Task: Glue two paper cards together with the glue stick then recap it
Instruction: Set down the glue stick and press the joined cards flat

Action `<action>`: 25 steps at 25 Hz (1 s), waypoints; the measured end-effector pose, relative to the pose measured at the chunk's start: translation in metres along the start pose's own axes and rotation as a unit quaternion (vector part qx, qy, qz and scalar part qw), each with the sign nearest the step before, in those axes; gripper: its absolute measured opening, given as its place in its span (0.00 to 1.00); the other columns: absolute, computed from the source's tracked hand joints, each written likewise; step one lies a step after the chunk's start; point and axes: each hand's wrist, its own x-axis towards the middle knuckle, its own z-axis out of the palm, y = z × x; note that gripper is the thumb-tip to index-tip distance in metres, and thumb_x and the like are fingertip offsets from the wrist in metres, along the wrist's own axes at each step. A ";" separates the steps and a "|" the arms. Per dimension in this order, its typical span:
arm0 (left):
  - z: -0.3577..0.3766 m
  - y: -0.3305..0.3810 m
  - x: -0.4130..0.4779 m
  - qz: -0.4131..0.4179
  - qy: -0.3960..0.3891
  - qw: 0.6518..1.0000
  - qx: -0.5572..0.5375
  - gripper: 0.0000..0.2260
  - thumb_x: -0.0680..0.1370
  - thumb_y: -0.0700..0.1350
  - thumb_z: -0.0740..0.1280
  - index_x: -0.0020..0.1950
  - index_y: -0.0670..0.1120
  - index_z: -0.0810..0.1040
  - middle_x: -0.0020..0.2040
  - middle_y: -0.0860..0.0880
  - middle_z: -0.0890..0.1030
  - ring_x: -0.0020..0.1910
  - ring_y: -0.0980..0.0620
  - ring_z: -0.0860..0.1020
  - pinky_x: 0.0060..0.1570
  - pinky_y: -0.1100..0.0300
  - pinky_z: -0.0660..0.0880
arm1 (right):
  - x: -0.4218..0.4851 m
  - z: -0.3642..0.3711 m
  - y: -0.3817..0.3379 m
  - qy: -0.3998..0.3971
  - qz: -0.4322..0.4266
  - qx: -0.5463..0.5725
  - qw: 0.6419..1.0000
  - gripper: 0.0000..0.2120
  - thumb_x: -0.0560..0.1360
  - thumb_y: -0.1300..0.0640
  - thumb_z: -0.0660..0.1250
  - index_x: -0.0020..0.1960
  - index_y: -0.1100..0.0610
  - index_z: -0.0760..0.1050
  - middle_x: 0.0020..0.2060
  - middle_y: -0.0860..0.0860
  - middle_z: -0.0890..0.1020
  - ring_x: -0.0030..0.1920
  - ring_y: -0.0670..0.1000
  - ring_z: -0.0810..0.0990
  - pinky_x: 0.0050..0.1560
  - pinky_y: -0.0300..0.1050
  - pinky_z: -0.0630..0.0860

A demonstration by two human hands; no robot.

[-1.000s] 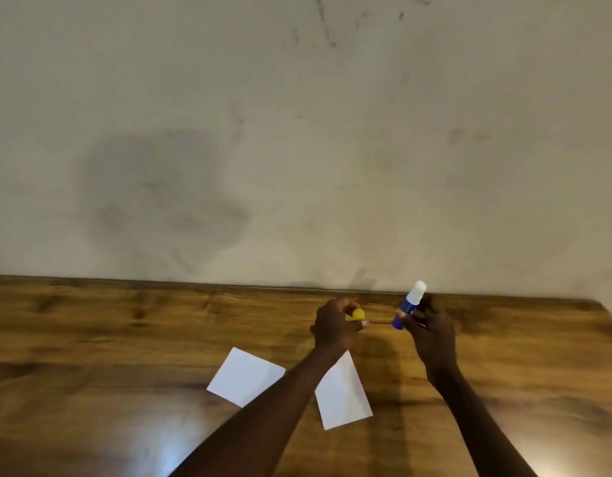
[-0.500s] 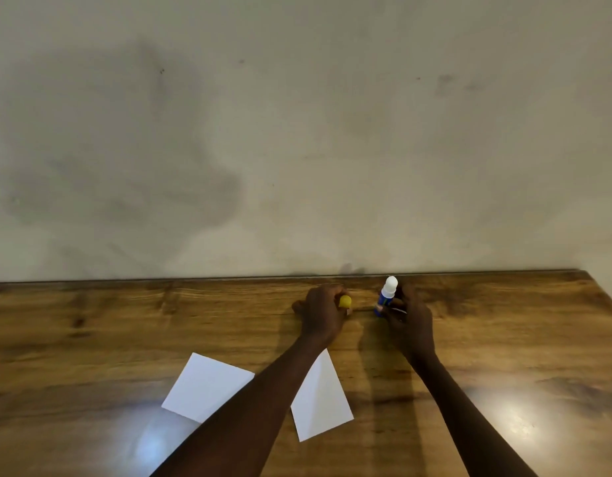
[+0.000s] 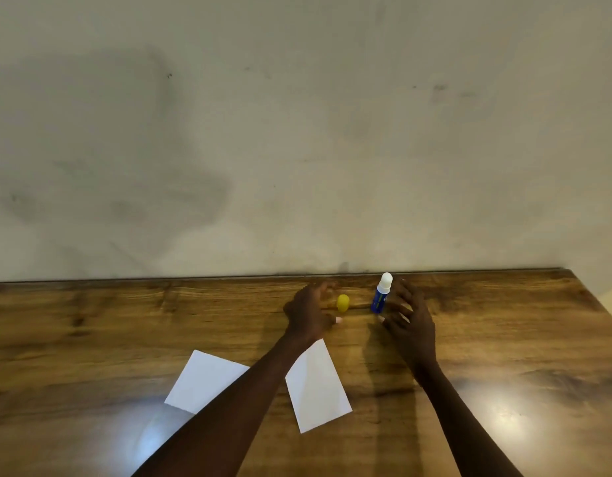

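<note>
A blue glue stick (image 3: pixel 381 295) with its white tip bare stands upright near the table's far edge. Its yellow cap (image 3: pixel 343 302) sits on the wood a little to the left of it. My left hand (image 3: pixel 310 313) is just left of the cap, fingers apart, holding nothing. My right hand (image 3: pixel 410 321) hovers right of the glue stick with spread fingers, apart from it. Two white paper cards lie nearer to me: the left card (image 3: pixel 204 380) and the right card (image 3: pixel 316 390), both partly covered by my left forearm.
The wooden table (image 3: pixel 91 339) runs up against a stained pale wall (image 3: pixel 297 132). Its right corner (image 3: pixel 572 273) is in view at the far right. Light glares off the wood near the front left and right.
Both hands let go: the yellow cap now rests on the table and the glue stick stands by itself. My fingers have opened and drawn back slightly.
</note>
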 end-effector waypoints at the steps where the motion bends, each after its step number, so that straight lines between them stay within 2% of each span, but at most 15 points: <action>1: -0.007 -0.005 -0.007 0.004 0.014 1.000 -0.016 0.28 0.67 0.43 0.75 0.65 0.48 0.72 0.64 0.47 0.77 0.63 0.47 0.73 0.60 0.51 0.71 | -0.009 0.000 -0.002 0.035 0.020 0.024 0.999 0.31 0.66 0.72 0.69 0.66 0.61 0.63 0.59 0.55 0.75 0.53 0.53 0.75 0.48 0.42 0.75; 3: -0.024 -0.020 -0.027 0.000 0.054 0.997 -0.056 0.25 0.68 0.42 0.74 0.63 0.45 0.73 0.63 0.44 0.77 0.62 0.46 0.74 0.61 0.52 0.72 | -0.032 0.008 -0.006 0.115 0.040 0.030 0.992 0.24 0.67 0.73 0.67 0.61 0.62 0.67 0.56 0.60 0.77 0.49 0.55 0.76 0.46 0.46 0.75; 5: -0.042 -0.040 -0.051 -0.028 0.107 0.990 -0.091 0.21 0.69 0.41 0.73 0.61 0.42 0.75 0.62 0.42 0.77 0.62 0.45 0.74 0.60 0.52 0.72 | -0.056 0.026 -0.012 0.145 0.022 -0.010 0.989 0.18 0.68 0.74 0.65 0.56 0.63 0.71 0.50 0.62 0.78 0.45 0.56 0.76 0.43 0.46 0.73; 7: -0.060 -0.061 -0.075 -0.061 0.159 0.980 -0.101 0.19 0.69 0.40 0.73 0.58 0.40 0.76 0.60 0.41 0.78 0.61 0.43 0.75 0.59 0.51 0.72 | -0.075 0.047 -0.019 0.104 -0.026 -0.062 0.992 0.15 0.68 0.73 0.65 0.53 0.64 0.73 0.48 0.63 0.79 0.46 0.59 0.78 0.43 0.47 0.74; 9: -0.076 -0.083 -0.100 -0.100 0.200 0.972 -0.074 0.18 0.69 0.41 0.73 0.57 0.40 0.77 0.59 0.40 0.79 0.59 0.42 0.75 0.57 0.50 0.72 | -0.088 0.065 -0.029 0.024 -0.051 -0.133 0.989 0.13 0.70 0.68 0.66 0.55 0.64 0.73 0.53 0.61 0.78 0.52 0.60 0.77 0.49 0.51 0.74; 12: -0.091 -0.111 -0.133 -0.168 0.237 0.956 -0.026 0.20 0.68 0.43 0.74 0.58 0.39 0.76 0.58 0.38 0.79 0.57 0.40 0.76 0.55 0.46 0.75 | -0.097 0.076 -0.037 -0.049 -0.005 -0.293 0.955 0.20 0.73 0.54 0.66 0.61 0.59 0.68 0.61 0.57 0.73 0.61 0.57 0.71 0.59 0.53 0.69; 14: -0.092 -0.123 -0.147 -0.212 0.233 0.949 -0.030 0.22 0.68 0.44 0.74 0.59 0.40 0.75 0.58 0.38 0.78 0.57 0.39 0.75 0.55 0.44 0.75 | -0.099 0.075 -0.038 -0.070 0.044 -0.395 0.915 0.26 0.72 0.47 0.65 0.63 0.59 0.64 0.62 0.56 0.71 0.63 0.57 0.68 0.62 0.55 0.66; 16: -0.094 -0.130 -0.154 -0.252 0.217 0.941 -0.058 0.23 0.67 0.44 0.75 0.59 0.41 0.74 0.58 0.39 0.78 0.58 0.39 0.75 0.56 0.44 0.74 | -0.100 0.075 -0.041 -0.082 0.072 -0.438 0.892 0.28 0.71 0.45 0.66 0.63 0.59 0.62 0.62 0.55 0.70 0.65 0.57 0.67 0.64 0.57 0.63; 19: -0.093 -0.131 -0.158 -0.270 0.206 0.937 -0.087 0.23 0.67 0.43 0.74 0.59 0.41 0.74 0.58 0.41 0.79 0.59 0.40 0.75 0.58 0.45 0.73 | -0.097 0.077 -0.047 -0.084 0.110 -0.439 0.888 0.27 0.70 0.48 0.68 0.62 0.59 0.62 0.62 0.55 0.73 0.65 0.57 0.68 0.67 0.60 0.59; 23: -0.090 -0.127 -0.156 -0.236 0.195 0.948 -0.088 0.24 0.67 0.41 0.74 0.60 0.39 0.72 0.60 0.40 0.78 0.59 0.40 0.75 0.57 0.46 0.74 | -0.088 0.077 -0.051 -0.091 0.173 -0.405 0.893 0.26 0.68 0.49 0.71 0.59 0.59 0.66 0.59 0.56 0.76 0.62 0.57 0.71 0.68 0.59 0.57; 25: -0.091 -0.125 -0.151 -0.216 0.187 0.952 -0.109 0.24 0.68 0.39 0.74 0.61 0.39 0.72 0.61 0.39 0.78 0.59 0.41 0.75 0.56 0.49 0.75 | -0.083 0.076 -0.051 -0.117 0.188 -0.401 0.889 0.27 0.67 0.49 0.72 0.59 0.59 0.67 0.60 0.57 0.75 0.63 0.58 0.70 0.68 0.58 0.59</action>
